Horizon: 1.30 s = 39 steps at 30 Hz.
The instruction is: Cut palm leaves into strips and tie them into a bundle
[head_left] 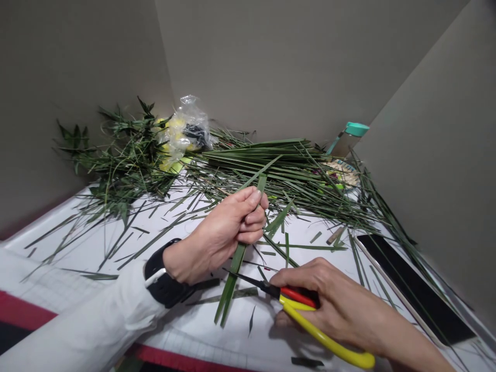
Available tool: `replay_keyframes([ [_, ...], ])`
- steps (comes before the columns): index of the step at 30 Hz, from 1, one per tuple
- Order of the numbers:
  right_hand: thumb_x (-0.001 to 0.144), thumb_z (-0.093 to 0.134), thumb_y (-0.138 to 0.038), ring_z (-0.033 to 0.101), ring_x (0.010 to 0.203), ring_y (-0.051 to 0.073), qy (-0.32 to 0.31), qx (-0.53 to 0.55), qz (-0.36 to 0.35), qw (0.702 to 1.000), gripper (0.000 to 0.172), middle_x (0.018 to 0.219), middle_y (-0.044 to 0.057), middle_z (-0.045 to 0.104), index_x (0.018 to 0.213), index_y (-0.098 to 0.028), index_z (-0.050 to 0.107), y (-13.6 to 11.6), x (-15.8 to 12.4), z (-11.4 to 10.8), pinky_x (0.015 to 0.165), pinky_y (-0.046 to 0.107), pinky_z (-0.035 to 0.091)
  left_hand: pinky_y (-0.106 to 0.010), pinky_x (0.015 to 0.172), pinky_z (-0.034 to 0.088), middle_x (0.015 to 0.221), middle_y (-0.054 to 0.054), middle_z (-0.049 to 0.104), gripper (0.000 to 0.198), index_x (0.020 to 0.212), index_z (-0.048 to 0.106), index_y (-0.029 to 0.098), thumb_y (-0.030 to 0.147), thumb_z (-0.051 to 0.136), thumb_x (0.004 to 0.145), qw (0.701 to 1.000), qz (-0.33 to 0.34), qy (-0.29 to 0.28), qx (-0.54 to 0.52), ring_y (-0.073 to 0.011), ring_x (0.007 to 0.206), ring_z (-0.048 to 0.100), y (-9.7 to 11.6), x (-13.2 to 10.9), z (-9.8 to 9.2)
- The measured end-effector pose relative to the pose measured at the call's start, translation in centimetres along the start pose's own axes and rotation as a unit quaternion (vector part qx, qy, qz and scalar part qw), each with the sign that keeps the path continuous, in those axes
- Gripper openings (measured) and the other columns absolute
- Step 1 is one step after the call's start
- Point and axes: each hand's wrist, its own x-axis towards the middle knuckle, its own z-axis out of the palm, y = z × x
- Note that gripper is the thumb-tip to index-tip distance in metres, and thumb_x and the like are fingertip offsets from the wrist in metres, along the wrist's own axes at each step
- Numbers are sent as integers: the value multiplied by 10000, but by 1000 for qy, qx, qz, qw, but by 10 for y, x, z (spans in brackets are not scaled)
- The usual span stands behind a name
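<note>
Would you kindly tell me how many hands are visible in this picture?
2. The left hand, at the centre, grips green leaf strips. The right hand, at lower right, holds yellow-and-red-handled scissors. No other hands show.

Left hand [220,235] raised near 12 o'clock, fingers [251,214] curled tight, left forearm [89,320] reaching in from 8 o'clock, right hand [325,305] low at 4 o'clock, fingers [296,274] bent and gripping, right forearm [418,349] entering from 5 o'clock

far left: leafy bamboo sprigs [116,155]; just beside them: clear plastic bag [189,124] around yellow items; far centre: long green leaf strips [263,160]; far right: teal-capped bottle [346,139], printed card [343,173]; near right: black-screened device [411,287]; beneath: white mat [50,243]
</note>
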Motion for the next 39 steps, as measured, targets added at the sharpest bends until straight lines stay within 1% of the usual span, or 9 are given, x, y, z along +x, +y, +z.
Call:
replay_keyframes([
  [5,862,652,-422,401,534,113,15,14,-7,1000,238,560,-51,534,734,-227,701,0,0,2,551,222,342,-123,354,205,550,64,352,263,739,545,143,186,449,980,1000,-2,2,4,-47,425,228,0,0,1],
  [11,900,603,-421,322,535,99,-9,6,-1,1000,324,545,-73,404,659,-204,597,1,1,5,530,218,298,-123,352,204,548,68,337,261,727,548,147,182,466,972,1000,0,0,8,-46,417,230,-1,2,-4],
  [16,876,640,-411,407,546,110,-3,-21,10,1000,244,567,-68,495,717,-226,643,0,1,5,551,218,338,-130,353,193,555,69,331,252,730,540,145,175,473,970,1000,3,-2,8,-45,424,223,-1,4,-7],
  [19,802,702,-487,564,684,175,18,-32,38,999,225,682,-27,650,805,-263,699,-2,-4,1,640,244,424,-135,356,186,556,69,320,256,729,533,141,157,458,973,1000,10,1,7,-46,429,225,5,4,-6],
  [21,710,770,-521,627,828,236,30,-28,61,997,293,810,5,716,871,-280,722,-2,-8,-2,673,267,469,-137,359,182,553,70,307,271,719,524,140,141,442,977,1000,21,5,7,-46,429,225,11,3,-6],
  [26,578,856,-468,623,1091,310,44,-7,113,993,592,1149,32,716,1130,-315,705,2,-13,-4,804,296,534,-142,361,170,552,71,292,293,708,514,139,120,415,983,999,39,10,5,-46,426,221,19,1,-6],
  [29,584,861,-421,637,1082,287,40,-11,110,993,559,1114,7,731,1113,-319,711,1,-12,-4,815,273,532,-141,359,168,553,67,306,299,700,511,140,130,418,984,999,40,7,4,-46,424,232,18,0,-5],
  [34,553,885,-449,669,961,257,36,-46,77,995,474,976,-7,751,968,-278,731,-8,-9,-5,679,238,511,-140,360,167,544,71,303,281,717,522,138,139,428,982,999,41,1,1,-49,428,216,13,0,-4],
  [39,558,893,-401,670,892,243,39,-51,51,997,395,917,-6,745,880,-265,709,-10,-8,-4,645,240,500,-151,368,161,545,69,312,266,731,524,132,143,432,980,999,32,-4,2,-51,440,199,7,0,-2],
])
